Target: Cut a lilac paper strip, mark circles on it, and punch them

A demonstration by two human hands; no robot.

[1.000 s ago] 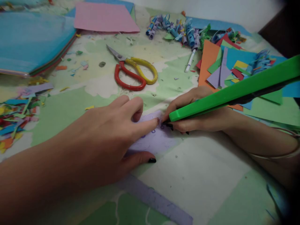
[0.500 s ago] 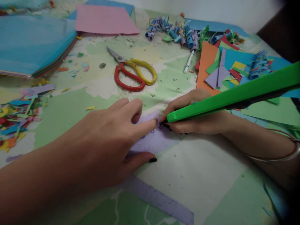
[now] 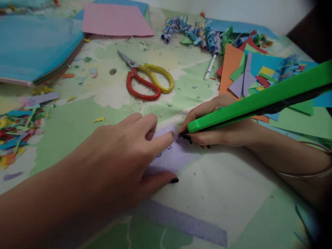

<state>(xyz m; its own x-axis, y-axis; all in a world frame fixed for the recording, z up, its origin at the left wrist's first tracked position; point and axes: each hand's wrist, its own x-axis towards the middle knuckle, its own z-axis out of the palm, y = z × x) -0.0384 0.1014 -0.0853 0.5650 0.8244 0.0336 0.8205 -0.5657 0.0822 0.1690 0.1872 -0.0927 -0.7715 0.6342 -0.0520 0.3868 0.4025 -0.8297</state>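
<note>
A piece of purple paper (image 3: 183,157) lies on the patterned cloth and bears a row of small dark rings. My left hand (image 3: 124,148) rests on it, index finger and thumb stretched out, the other fingers bent, holding nothing. My right hand (image 3: 220,128) is closed around a long green pen-like tool (image 3: 259,100) with a blunt end and dark underside. It is gripped as one grips a pen, close to the last ring; the fingers hide its point. A purple strip (image 3: 192,223) lies below my left hand.
Scissors (image 3: 146,79) with red and yellow handles lie beyond my hands. Blue sheets (image 3: 38,48) and a pink sheet (image 3: 116,20) are at the back left, paper scraps (image 3: 18,128) at the left. Fringed paper rolls (image 3: 194,34) and an orange sheet (image 3: 228,69) lie at the back right.
My right hand and the green tool have moved slightly up and right off the last ring, which shows more clearly now. My left hand stays on the paper, its thumb shifted slightly right.
</note>
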